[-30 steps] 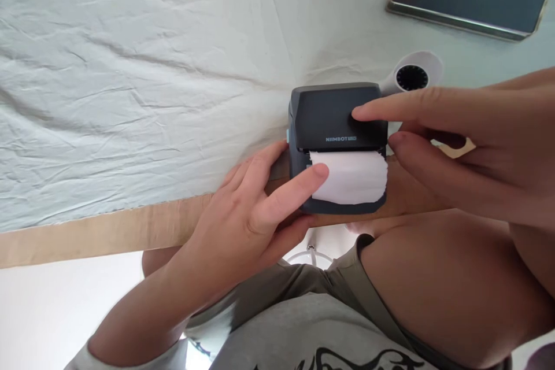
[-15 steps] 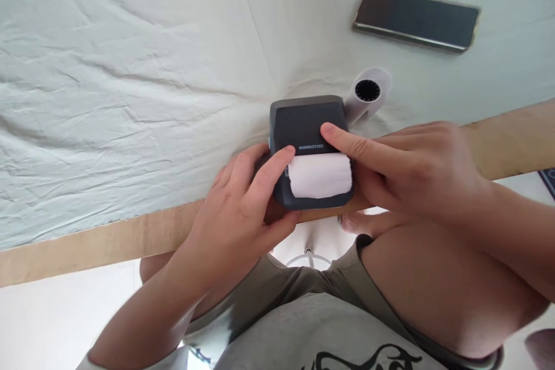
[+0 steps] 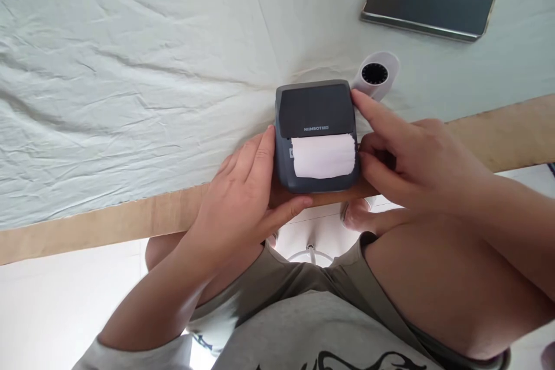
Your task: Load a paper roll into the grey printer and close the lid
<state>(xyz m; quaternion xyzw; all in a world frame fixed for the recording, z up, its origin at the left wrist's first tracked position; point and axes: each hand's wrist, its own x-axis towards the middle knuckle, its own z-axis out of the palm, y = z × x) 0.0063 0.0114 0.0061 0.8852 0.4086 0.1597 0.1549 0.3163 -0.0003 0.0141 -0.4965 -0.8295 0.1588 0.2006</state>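
Head view. Label printer (image 3: 315,118) sits at the near edge of the worktop (image 3: 130,221), with a white label strip (image 3: 324,156) out of its slot. Left hand (image 3: 247,191) clasps the printer's left side, thumb under the front edge. Right hand (image 3: 407,165) grips the right side, index finger along the lid edge. Label roll (image 3: 376,74) lies just behind the printer; phone (image 3: 427,8) lies well apart.

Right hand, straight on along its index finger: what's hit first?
Probably the label printer: the right hand index tip sits at its back right corner, aimed up-left across its top. The white roll looks just off that line.
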